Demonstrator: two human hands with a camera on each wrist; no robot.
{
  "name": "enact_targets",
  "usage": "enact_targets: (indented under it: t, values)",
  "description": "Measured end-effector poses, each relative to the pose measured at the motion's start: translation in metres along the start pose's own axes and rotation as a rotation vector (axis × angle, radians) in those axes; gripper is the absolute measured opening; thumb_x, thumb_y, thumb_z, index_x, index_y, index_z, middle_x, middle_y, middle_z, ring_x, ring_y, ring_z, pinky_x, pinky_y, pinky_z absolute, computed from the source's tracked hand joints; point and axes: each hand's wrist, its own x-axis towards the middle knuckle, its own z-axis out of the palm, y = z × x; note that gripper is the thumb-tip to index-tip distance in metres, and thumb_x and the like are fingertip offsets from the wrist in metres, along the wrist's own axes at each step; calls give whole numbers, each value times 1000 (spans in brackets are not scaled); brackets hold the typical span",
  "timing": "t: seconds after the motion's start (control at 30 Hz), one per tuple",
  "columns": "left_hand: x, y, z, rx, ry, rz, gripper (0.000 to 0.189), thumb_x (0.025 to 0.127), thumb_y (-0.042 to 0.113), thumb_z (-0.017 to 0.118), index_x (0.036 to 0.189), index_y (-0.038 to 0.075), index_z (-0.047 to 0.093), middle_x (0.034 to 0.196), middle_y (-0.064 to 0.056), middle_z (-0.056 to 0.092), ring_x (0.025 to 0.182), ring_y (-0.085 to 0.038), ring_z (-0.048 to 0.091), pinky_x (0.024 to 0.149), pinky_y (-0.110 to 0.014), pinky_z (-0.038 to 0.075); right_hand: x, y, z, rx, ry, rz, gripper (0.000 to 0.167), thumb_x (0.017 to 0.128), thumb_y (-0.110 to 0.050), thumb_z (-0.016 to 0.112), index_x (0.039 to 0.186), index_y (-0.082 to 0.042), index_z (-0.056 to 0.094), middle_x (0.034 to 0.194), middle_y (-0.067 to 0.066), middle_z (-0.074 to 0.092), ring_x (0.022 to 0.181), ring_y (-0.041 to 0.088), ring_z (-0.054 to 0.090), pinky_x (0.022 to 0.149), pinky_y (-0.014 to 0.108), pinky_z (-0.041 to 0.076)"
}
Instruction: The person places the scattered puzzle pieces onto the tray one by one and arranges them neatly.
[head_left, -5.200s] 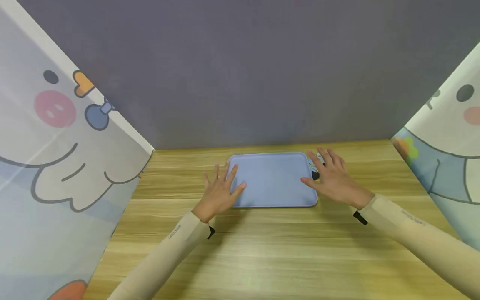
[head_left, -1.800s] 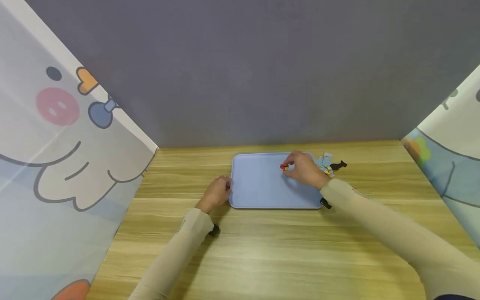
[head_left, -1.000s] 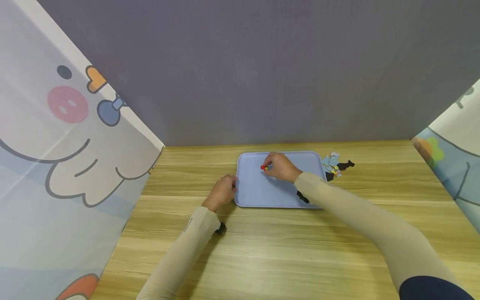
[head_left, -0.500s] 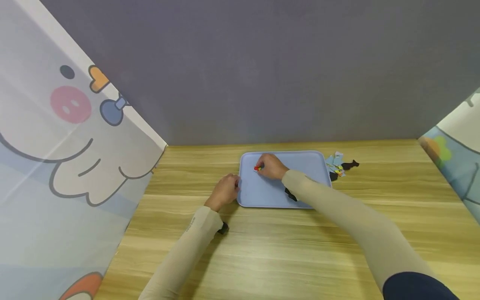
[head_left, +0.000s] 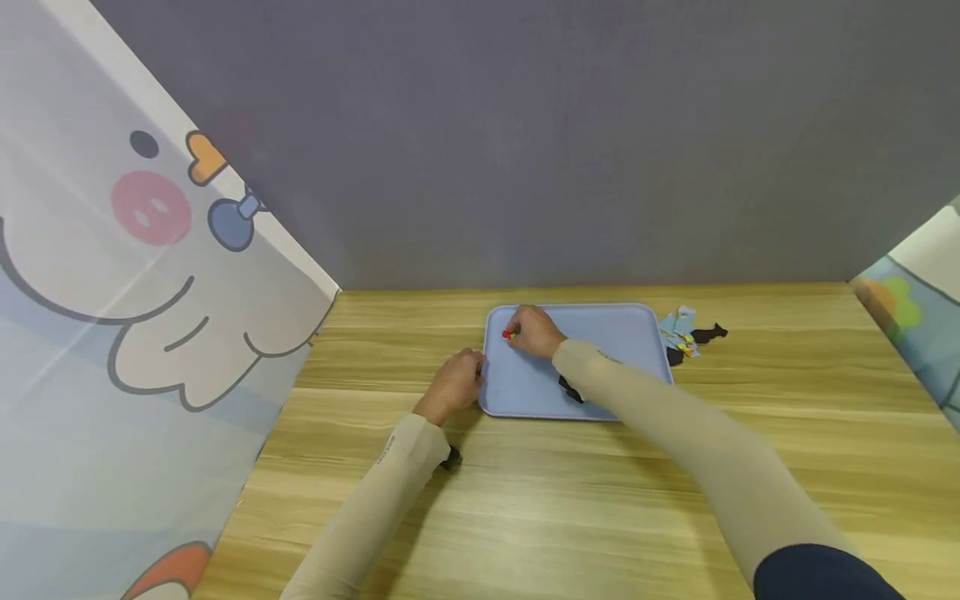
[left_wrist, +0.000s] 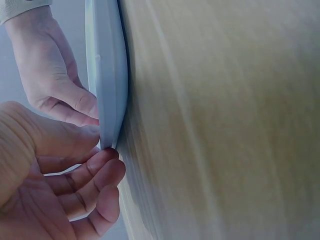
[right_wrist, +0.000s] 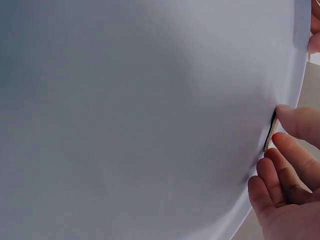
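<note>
A shallow light-blue tray point(head_left: 592, 321) lies on the wooden table. At its left edge my left hand point(head_left: 453, 383) pinches the rim; in the left wrist view the thumb is on the tray wall point(left_wrist: 110, 70) with curled fingers below. My right hand point(head_left: 536, 331) holds a small flat red-and-yellow puzzle piece point(head_left: 507, 335) low over the tray's upper left part. Edge-on in the right wrist view, that puzzle piece point(right_wrist: 270, 131) shows a thin wood-coloured side and dark face, between thumb and fingertips close to the tray surface.
Right of the tray lies a loose pile of light-blue and yellow pieces point(head_left: 678, 329), with a black piece point(head_left: 708, 333) and another dark one beside it. A grey panel point(head_left: 525, 150) stands behind the table, and a cartoon-printed panel point(head_left: 150, 333) on the left.
Both hands were spread at the tray's sides. My left has since gripped the tray's rim; my right has carried the red-and-yellow puzzle piece leftward across the tray. The head view has shifted slightly.
</note>
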Motion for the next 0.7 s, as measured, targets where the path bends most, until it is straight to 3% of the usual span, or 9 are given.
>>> enact_targets:
  t: [0.2,0.4,0.7]
  values:
    - [0,0,0,1,2,8,9,85,3,65,94,1,63,82,-5,51,76,-21,52,68,-35,45,-3,-1,-4,11,1,-20,20,75,-8,79,93,-2,74,96,8,64,94,24,56,85,37,44]
    - [-1,-1,0,1,14,19,12,84,2,65,96,1,63,83,-5,52,77,-22,53,69,-36,45,-13,-3,-23,33,-17,-10,26,77,-9,77,101,0,72,107,11,62,105,28,54,92,40,41]
    - [-1,-1,0,-26,-10,-15,8,86,4,65,94,2,62,85,-5,51,78,-21,50,70,-36,44,-29,8,-50,36,-15,6,30,79,-11,75,105,0,69,109,12,62,104,30,54,90,40,42]
